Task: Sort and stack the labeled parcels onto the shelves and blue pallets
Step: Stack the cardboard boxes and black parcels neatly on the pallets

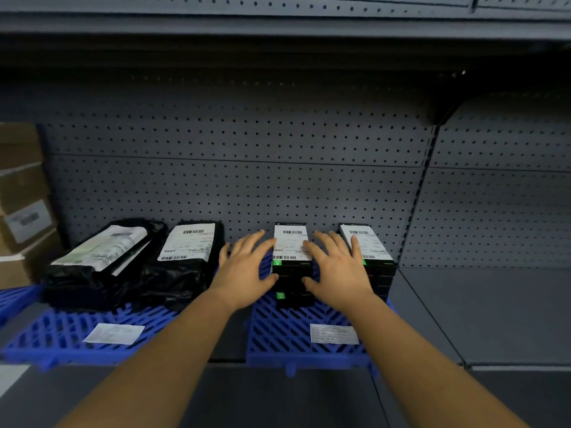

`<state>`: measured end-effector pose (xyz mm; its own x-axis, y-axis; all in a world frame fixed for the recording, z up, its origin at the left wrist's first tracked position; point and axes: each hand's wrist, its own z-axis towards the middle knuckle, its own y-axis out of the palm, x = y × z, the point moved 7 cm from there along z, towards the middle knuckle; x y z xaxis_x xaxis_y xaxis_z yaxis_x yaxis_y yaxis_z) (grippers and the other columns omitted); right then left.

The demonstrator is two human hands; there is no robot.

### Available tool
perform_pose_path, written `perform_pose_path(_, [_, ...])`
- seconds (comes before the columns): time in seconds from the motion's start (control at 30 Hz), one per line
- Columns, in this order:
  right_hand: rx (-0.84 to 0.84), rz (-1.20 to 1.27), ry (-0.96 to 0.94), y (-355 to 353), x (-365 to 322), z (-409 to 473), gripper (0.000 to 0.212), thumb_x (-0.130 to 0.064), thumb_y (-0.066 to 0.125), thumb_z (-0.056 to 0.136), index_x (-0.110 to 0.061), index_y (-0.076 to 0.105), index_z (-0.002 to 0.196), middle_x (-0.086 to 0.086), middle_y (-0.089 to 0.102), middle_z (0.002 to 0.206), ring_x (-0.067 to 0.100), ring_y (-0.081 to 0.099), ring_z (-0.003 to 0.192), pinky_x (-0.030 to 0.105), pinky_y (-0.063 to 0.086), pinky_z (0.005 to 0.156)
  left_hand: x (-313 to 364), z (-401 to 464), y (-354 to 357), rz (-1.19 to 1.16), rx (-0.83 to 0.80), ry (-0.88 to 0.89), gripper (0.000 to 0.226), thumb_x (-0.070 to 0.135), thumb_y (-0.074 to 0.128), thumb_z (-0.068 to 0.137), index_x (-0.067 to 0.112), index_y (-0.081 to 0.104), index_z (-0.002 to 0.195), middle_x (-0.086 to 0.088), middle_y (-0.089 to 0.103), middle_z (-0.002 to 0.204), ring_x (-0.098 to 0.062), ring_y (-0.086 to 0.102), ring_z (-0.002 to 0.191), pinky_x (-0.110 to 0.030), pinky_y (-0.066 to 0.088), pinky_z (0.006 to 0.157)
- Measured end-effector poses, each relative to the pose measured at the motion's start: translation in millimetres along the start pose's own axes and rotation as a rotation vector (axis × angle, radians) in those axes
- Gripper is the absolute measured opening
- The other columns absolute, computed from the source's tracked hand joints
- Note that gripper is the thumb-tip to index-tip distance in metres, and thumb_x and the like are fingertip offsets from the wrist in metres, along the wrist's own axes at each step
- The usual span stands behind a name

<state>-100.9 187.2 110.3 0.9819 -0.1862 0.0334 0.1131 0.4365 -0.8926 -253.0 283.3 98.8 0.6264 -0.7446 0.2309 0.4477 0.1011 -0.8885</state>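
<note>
Parcels sit on a grey shelf (494, 316) backed by a perforated panel (234, 168), resting on two blue pallets laid side by side. The left blue pallet (61, 338) carries two black poly-bag parcels: the far-left bag parcel (92, 261) lies tilted with its white label up, and the second bag parcel (188, 257) lies just to its right. The right blue pallet (284, 338) carries two stacks of flat black boxes, each topped by a white barcode label. The middle box stack (292, 267) stands between the person's two hands; the right box stack (370, 254) stands just beside it, farther right. Brown cardboard boxes (21, 193) are piled at the far left edge. A white paper tag lies on the near part of each pallet.

The left hand (247, 267) presses flat against the left side of the middle box stack, its grip released with fingers straight and spread. The right hand (336, 270) presses the stack's right side likewise, fingers extended, some reaching toward the right box stack.
</note>
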Motion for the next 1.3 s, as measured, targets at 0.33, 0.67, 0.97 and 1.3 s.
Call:
perform_pose_path(0.33, [0.060, 0.063, 0.016, -4, -3, 0, 0.061, -0.053, 0.054, 0.088, -0.033, 0.037, 0.143, -0.001, 0.025, 0.156, 0.024, 0.011, 0.146, 0.054, -0.009, 0.115, 6, 4, -1, 0.060, 0.014, 0.060, 0.049, 0.048, 0.050, 0.094, 0.037, 0.040, 0.141, 0.007, 0.013, 0.160, -0.017, 0.006, 0.147, -0.054, 0.001, 0.117])
perform_pose_path(0.67, [0.015, 0.004, -0.010, 6, -2, 0, 0.067, -0.055, 0.055, 0.087, -0.034, 0.030, 0.146, -0.001, 0.021, 0.157, 0.025, 0.009, 0.146, 0.057, -0.007, 0.116, 13, 4, 11, 0.112, -0.032, 0.094, 0.063, 0.057, 0.053, 0.090, 0.036, 0.034, 0.146, 0.009, 0.009, 0.160, -0.018, 0.001, 0.147, -0.052, -0.002, 0.118])
perform_pose_path(0.97, [0.013, -0.018, -0.016, 8, -3, 8, 0.066, -0.057, 0.053, 0.088, -0.032, 0.033, 0.145, -0.001, 0.020, 0.157, 0.025, 0.011, 0.146, 0.058, -0.008, 0.115, 14, 7, 15, 0.114, -0.036, 0.082, 0.054, 0.043, 0.052, 0.096, 0.041, 0.031, 0.146, 0.009, 0.008, 0.161, -0.019, 0.000, 0.148, -0.052, -0.003, 0.118])
perform_pose_path(1.3, [-0.045, -0.093, -0.049, 11, -12, 1, 0.089, -0.063, 0.059, 0.081, -0.032, 0.013, 0.151, 0.000, 0.008, 0.160, 0.026, 0.001, 0.147, 0.059, -0.012, 0.113, 10, 6, 20, 0.214, -0.090, 0.073, 0.082, 0.051, 0.063, 0.086, 0.040, 0.013, 0.151, 0.007, 0.000, 0.161, -0.020, -0.004, 0.148, -0.054, -0.006, 0.117])
